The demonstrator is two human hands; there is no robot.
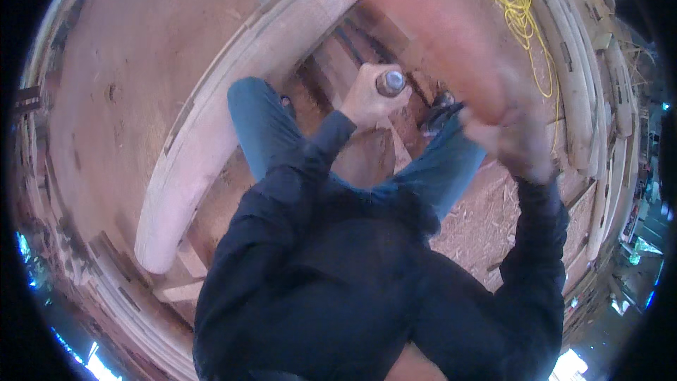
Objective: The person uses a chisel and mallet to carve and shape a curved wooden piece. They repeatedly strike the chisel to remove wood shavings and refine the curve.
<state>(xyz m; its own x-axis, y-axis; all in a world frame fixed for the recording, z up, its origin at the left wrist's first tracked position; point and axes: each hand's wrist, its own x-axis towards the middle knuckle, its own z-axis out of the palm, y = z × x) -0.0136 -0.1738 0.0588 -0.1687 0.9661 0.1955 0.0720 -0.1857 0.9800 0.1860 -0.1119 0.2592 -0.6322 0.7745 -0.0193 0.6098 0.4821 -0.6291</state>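
My left hand [363, 102] is closed around an upright tool, seemingly a chisel [390, 83]. Only its round, metal-ringed top shows above the fist; the lower end is hidden. My right hand [515, 144] is raised on the right, smeared by motion but wrapped round a thick reddish-brown wooden mallet [437, 28]. The mallet is blurred and stretches up and left, close to the camera, apart from the chisel's top. Beneath the left hand, between my knees, lies a brown timber [363, 155], partly hidden by my arm and legs.
A long, pale curved timber [204, 148] runs along my left side. At the far right a tangled yellow cord [511, 3] lies on the reddish ground near stacked long timbers [575, 92]. Wood shavings [479, 229] cover the ground by my right leg.
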